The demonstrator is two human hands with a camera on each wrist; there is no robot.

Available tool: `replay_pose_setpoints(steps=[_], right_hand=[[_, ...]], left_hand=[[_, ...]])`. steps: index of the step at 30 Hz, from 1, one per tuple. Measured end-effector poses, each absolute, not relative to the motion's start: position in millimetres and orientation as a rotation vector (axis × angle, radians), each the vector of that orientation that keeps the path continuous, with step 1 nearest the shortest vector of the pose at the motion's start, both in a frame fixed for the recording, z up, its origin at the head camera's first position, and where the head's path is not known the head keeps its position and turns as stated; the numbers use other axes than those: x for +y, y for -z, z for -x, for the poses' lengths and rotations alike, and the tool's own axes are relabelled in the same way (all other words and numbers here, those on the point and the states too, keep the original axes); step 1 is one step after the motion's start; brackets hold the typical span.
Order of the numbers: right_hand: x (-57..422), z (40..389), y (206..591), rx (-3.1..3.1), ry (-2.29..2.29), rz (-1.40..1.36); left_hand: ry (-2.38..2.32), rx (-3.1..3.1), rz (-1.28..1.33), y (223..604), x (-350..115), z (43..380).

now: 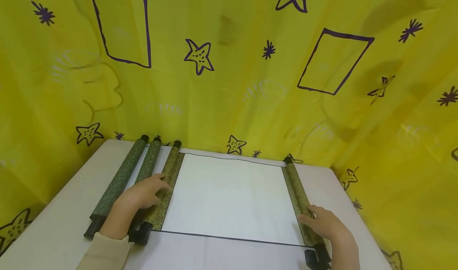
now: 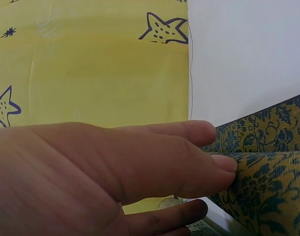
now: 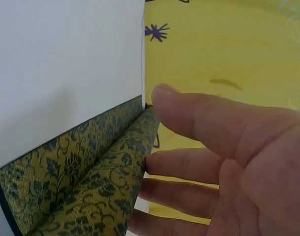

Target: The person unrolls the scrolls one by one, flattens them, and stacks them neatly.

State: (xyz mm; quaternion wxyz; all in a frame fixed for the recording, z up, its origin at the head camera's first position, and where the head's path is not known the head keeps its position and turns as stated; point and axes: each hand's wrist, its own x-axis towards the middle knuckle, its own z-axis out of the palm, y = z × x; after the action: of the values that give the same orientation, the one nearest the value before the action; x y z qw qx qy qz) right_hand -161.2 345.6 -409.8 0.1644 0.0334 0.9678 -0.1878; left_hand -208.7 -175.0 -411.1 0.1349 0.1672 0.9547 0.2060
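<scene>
A partly unrolled scroll lies flat, its white sheet point(image 1: 232, 194) stretched between two rolled ends in gold brocade with dark floral patterns. My left hand point(image 1: 143, 192) is at the left roll point(image 1: 171, 162), thumb tip against the brocade point(image 2: 268, 189) in the left wrist view, the other fingers loosely extended. At the right roll point(image 1: 297, 186) is my right hand point(image 1: 327, 224). In the right wrist view its fingertips meet the outer side of the brocade roll point(image 3: 108, 182), while the thumb point(image 3: 177, 105) stands raised above. Dark end knobs point(image 1: 141, 233) stick out at the near side.
Left of the scroll lie two green patterned rolls point(image 1: 119, 178), the inner one point(image 1: 149, 160) partly behind my left hand. The white table point(image 1: 343, 194) ends at a yellow curtain point(image 1: 229, 95) printed with stars and frames, which hangs behind and along both sides.
</scene>
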Motion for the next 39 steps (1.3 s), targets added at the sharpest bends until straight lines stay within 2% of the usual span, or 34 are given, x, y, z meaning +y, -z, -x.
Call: replay_pose_setpoints(steps=[16, 22, 27, 33, 36, 39], right_hand=[[329, 158, 401, 2.735, 0.538, -0.085], [305, 146, 385, 2.868, 0.586, 0.109], [250, 145, 384, 2.963, 0.739, 0.432], [161, 170, 400, 2.665, 1.041, 0.831], [110, 185, 408, 2.476, 1.181, 0.891], [60, 200, 415, 2.294, 1.336, 0.818]], left_hand=[[-0.662, 2.791, -0.471, 405, -190, 194], [-0.76, 2.851, -0.562, 395, -211, 183], [-0.75, 2.998, -0.6, 386, -250, 182], [-0.84, 3.059, -0.482, 399, -293, 194], [-0.895, 3.031, -0.42, 412, -307, 199], [-0.972, 2.962, -0.376, 426, -321, 201]])
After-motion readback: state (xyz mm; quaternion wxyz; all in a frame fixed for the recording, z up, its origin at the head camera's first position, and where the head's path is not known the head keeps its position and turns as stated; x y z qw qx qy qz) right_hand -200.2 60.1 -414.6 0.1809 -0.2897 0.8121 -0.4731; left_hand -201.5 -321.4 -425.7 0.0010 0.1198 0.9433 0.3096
